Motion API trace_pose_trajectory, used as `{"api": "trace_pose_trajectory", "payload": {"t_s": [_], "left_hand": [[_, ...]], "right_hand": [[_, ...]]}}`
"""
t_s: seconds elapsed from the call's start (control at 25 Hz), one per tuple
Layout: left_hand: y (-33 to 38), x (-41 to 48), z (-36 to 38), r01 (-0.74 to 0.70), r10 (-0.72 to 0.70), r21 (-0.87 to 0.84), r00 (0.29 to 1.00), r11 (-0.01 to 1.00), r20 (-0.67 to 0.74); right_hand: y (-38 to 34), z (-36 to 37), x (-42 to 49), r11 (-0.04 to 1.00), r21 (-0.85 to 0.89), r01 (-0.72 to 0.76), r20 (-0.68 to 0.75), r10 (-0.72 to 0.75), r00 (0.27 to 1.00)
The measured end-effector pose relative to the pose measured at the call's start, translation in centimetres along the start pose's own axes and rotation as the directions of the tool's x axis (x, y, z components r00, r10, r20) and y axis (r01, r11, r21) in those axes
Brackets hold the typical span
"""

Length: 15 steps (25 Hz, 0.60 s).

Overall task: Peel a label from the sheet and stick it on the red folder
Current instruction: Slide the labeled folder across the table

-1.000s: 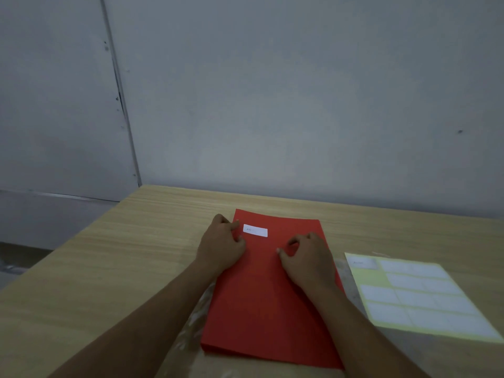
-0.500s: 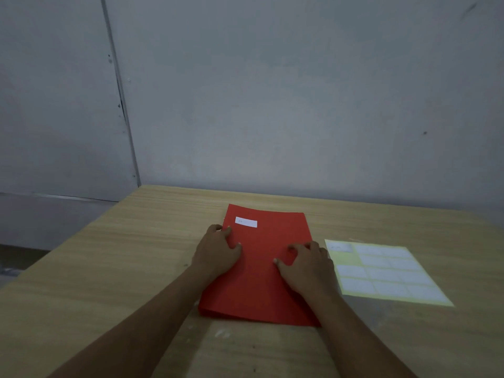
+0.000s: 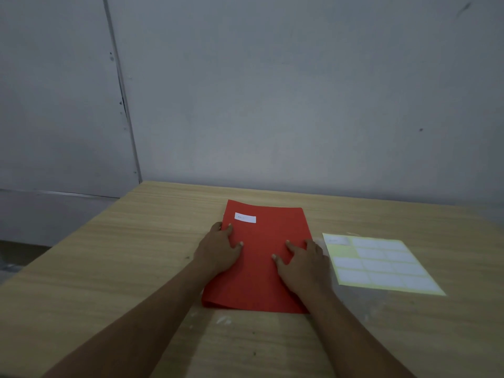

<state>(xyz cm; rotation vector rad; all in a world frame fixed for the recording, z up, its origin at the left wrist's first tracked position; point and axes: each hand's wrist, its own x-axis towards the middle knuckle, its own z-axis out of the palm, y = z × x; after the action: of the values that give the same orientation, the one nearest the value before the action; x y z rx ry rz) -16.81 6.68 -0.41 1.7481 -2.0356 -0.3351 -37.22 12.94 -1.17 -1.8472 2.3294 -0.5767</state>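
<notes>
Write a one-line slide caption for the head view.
Both hands, left and right, rest on the red folder, white label stuck on.

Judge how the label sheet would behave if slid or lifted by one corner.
The sheet lies thin and flat on the table, so it probably slides easily when pushed. Lifted by a corner, it would likely droop, seeming light. Its empty top-left cells may flex more.
</notes>
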Motion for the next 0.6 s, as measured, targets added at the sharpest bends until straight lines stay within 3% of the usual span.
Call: {"api": "trace_pose_trajectory", "payload": {"t_s": [0.6], "left_hand": [[-4.3,2.7,-1.9,0.025,-0.027,0.072,0.999,0.997,0.031]], "right_hand": [[-4.8,1.8,1.6,0.996,-0.090,0.018,0.034,-0.015,0.999]]}}
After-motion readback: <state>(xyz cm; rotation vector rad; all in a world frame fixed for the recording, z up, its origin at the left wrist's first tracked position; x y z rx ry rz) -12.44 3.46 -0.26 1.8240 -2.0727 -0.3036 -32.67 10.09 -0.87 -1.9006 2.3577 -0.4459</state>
